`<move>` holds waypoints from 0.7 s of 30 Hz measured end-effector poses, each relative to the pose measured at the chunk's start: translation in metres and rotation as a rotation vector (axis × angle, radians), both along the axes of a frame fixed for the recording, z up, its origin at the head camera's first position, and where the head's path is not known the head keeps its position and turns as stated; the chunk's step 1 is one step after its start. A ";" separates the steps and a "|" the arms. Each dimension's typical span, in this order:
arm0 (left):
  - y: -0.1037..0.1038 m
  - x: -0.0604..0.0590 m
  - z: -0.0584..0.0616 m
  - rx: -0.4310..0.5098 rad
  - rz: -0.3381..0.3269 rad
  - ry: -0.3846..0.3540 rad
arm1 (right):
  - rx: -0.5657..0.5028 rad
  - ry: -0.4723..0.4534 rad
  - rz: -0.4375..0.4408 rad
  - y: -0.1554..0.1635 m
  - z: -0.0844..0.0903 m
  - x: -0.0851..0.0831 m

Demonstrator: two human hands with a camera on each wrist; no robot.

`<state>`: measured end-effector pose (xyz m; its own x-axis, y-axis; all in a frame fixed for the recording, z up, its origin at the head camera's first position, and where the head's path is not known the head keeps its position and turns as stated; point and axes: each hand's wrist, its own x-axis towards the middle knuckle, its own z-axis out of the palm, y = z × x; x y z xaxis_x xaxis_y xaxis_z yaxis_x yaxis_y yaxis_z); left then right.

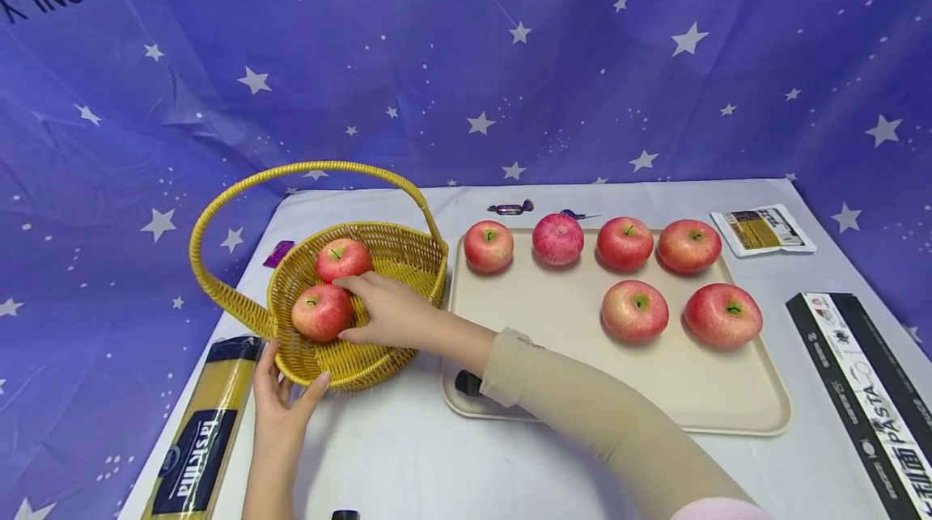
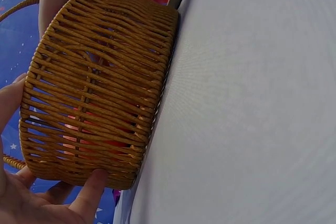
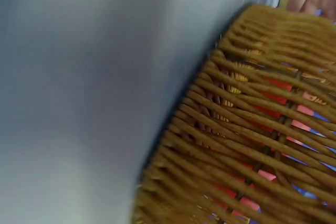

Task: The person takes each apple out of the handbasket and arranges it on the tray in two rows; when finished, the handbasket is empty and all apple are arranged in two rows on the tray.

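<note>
A yellow wicker basket with a tall handle stands on the left of the table. My left hand grips its near-left side, thumb by the rim and fingers spread against the weave, as the left wrist view shows. Inside lie two red apples, a far one and a near one. From the right, my right hand reaches over the rim and holds the near apple between fingers and thumb. The right wrist view shows mostly the basket's woven side, with red glimpsed through gaps.
Several apples sit on a beige tray to the right, under my right forearm. A pasta pack lies left of the basket, a long black pasta box far right. Wrapped candies and a sachet lie toward the back.
</note>
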<state>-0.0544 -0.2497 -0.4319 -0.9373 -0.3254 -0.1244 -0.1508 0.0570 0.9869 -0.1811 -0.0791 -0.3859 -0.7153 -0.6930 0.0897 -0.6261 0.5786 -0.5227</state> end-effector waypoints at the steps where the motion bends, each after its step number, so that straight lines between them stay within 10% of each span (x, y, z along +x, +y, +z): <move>1: 0.000 0.000 0.000 0.005 -0.002 0.004 | 0.012 -0.007 -0.015 -0.007 -0.001 -0.002; 21: -0.001 0.000 -0.001 0.022 -0.002 0.007 | 0.235 0.023 -0.158 -0.063 -0.014 -0.013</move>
<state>-0.0548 -0.2511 -0.4331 -0.9389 -0.3205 -0.1254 -0.1441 0.0351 0.9889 -0.1939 -0.1422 -0.4004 -0.8158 -0.5768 -0.0429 -0.5285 0.7735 -0.3497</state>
